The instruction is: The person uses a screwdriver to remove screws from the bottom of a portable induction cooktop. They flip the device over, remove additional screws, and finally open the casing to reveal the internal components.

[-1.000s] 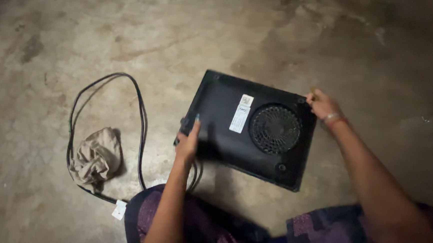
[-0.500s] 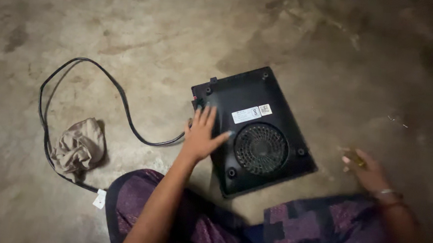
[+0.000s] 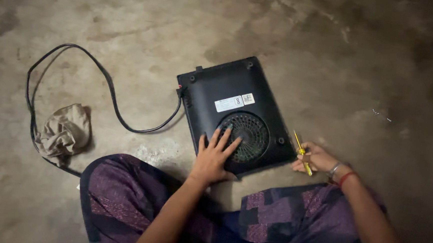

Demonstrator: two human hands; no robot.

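The left hand (image 3: 213, 159) lies flat, fingers spread, on the upturned black induction cooktop (image 3: 234, 112) on the concrete floor (image 3: 307, 37) — the right hand (image 3: 317, 158) grips what looks like a yellow screwdriver (image 3: 302, 153) just beside it.

From my feed, the left hand (image 3: 213, 159) lies palm down with fingers spread and pointing away from the body, its forearm running bare from the lower centre of the view. The right hand (image 3: 315, 158) sits out to the right, low and curled, its grip closed round a thin shaft, wrist banded, forearm angling in from the lower right corner. Both arms are bent and well apart.
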